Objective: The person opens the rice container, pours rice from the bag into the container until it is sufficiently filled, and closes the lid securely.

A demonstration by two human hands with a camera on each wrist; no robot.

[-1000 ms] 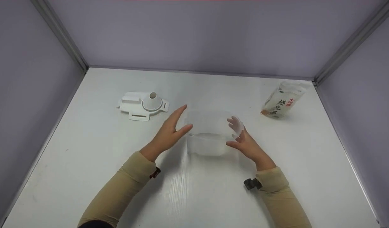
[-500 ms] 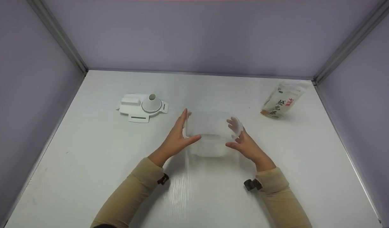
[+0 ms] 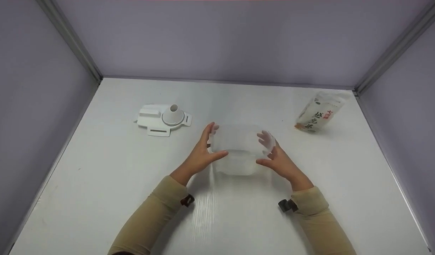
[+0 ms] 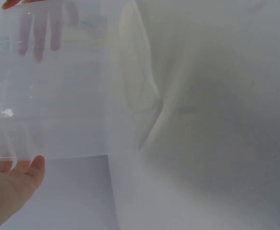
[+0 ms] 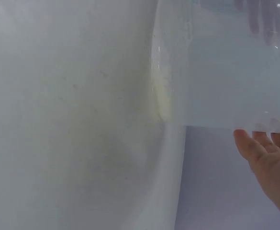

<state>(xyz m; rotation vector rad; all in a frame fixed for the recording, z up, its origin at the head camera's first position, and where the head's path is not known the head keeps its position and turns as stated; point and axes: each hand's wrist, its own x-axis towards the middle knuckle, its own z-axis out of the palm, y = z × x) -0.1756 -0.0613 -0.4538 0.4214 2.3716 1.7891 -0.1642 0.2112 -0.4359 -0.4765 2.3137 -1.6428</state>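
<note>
In the head view a clear plastic container [image 3: 238,138] stands near the middle of the white table. My left hand [image 3: 199,158] holds its left side, thumb across the front and fingers round the side wall. On the opposite side my right hand [image 3: 283,164] holds the container, its fingers showing through the clear wall. The left wrist view shows the container's wall [image 4: 68,105] with the left hand [image 4: 13,187] at its edge. From the right wrist, the right hand [image 5: 269,163] has its fingertips against the container wall [image 5: 230,86].
A flat white plastic piece [image 3: 155,120] with slots and a cone-shaped spout lies at the back left of the table. At the back right a clear bag [image 3: 318,113] with printed characters leans to one side. Grey-violet panels [image 3: 224,42] enclose the table.
My left hand has moved right, from beside the container to holding its left side. The right hand stays at the right side. The container looks unmoved apart from a slight shift of the view.
</note>
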